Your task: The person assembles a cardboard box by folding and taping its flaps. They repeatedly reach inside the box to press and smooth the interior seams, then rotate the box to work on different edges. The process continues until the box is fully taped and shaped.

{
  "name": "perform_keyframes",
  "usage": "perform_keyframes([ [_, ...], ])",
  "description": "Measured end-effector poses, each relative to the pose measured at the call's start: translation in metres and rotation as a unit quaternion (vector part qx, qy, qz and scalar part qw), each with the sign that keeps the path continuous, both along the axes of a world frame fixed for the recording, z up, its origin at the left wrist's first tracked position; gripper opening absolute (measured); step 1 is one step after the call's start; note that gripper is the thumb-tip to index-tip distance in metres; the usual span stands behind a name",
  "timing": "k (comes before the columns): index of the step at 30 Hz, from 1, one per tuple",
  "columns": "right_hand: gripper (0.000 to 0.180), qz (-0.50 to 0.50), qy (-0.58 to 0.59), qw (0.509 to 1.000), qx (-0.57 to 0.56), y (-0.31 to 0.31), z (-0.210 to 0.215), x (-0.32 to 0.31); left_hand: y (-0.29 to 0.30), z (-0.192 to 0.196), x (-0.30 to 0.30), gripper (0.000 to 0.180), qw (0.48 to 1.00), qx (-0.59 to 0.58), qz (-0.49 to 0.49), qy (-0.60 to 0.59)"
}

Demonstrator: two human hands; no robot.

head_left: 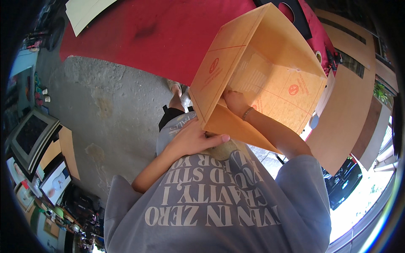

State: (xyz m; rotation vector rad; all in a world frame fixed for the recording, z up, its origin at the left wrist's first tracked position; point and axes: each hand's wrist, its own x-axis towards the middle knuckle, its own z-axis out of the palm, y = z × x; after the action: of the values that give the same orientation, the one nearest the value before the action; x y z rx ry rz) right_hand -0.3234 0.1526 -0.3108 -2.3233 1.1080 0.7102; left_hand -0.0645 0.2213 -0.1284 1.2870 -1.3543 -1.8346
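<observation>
A large open box [223, 55] of orange-brown paper-faced panels, with red printed marks and lines, stands tilted in front of me, its opening toward me and to the right. My left hand [190, 137] is at its lower left corner, fingers partly hidden by the panel edge and thumb stretched to the right. Beneath that thumb a tan, soft-looking piece [225, 149] lies against my shirt. Through the opening reaches my right arm; my right hand [234, 100] is closed inside, against the inner left wall. Whatever its fingers hold is hidden.
A red-covered table [139, 42] extends behind the box, with a pale sheet [86, 14] at its far left. Large brown boards [341, 109] lean at the right. Framed panels [36, 135] stand at the left on the concrete floor [114, 122]. Another person's foot [175, 87] shows beside the table.
</observation>
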Motion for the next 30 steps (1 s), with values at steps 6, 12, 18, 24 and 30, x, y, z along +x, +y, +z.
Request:
perform_keyframes([
  [6, 0.011, -0.043, 0.011, 0.999, 0.01, 0.001, -0.011, 0.001, 0.001, -0.002, 0.0, 0.053, 1.0, 0.021, -0.006, 0.001],
  [12, 0.019, -0.069, -0.008, 0.996, 0.052, -0.02, -0.003, -0.011, 0.001, -0.001, -0.001, 0.054, 0.999, 0.042, -0.005, 0.012],
  [18, 0.023, -0.083, 0.012, 0.994, 0.068, -0.051, 0.031, -0.029, 0.003, -0.003, -0.003, 0.054, 0.999, 0.046, -0.003, 0.008],
  [24, 0.025, -0.045, 0.087, 0.995, 0.035, -0.082, 0.058, -0.042, 0.004, -0.004, -0.004, 0.053, 0.999, 0.042, 0.0, 0.008],
  [30, 0.022, -0.021, 0.109, 0.992, -0.062, -0.126, 0.114, -0.051, 0.002, -0.002, -0.003, 0.053, 1.0, 0.024, -0.004, 0.011],
])
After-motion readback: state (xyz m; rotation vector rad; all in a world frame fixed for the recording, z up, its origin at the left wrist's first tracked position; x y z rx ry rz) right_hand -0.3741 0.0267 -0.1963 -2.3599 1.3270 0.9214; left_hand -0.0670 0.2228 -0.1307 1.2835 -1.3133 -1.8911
